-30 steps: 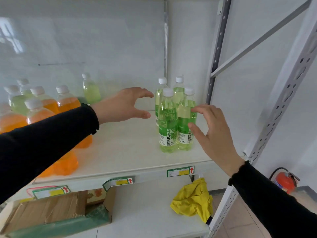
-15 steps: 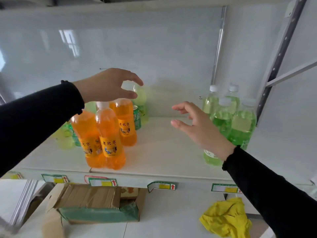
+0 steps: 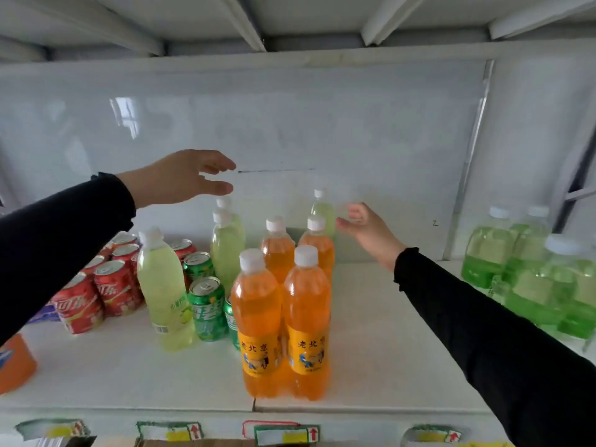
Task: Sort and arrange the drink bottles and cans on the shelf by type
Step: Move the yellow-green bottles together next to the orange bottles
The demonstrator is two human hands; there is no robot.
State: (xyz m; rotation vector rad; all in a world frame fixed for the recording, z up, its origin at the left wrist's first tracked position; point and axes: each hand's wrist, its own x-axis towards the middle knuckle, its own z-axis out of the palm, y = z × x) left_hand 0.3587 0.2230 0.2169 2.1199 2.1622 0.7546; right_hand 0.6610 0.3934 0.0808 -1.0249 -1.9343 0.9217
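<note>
On a white shelf (image 3: 371,366), drinks stand in loose clusters. At the far left edge sits part of an orange container (image 3: 14,366), then a huddle of red cans (image 3: 106,285) set back toward the wall. Just right of them a pale yellow-green bottle (image 3: 163,285) stands near the front, with green cans (image 3: 206,304) beside it and two more pale bottles (image 3: 227,250) behind. Above these, the left hand (image 3: 180,179), in a black sleeve, hovers with fingers and thumb spread apart, grasping nothing. At the centre, four orange bottles (image 3: 283,317) with white caps stand together in a square, upright, near the front edge. Behind them a lone pale bottle (image 3: 322,211) stands by the back wall; the right hand (image 3: 367,227) reaches just beside it, fingers loosely curved and released, not touching it as far as can be seen. At the far right, a group of bright green bottles (image 3: 529,269) stands well apart from the rest.
</note>
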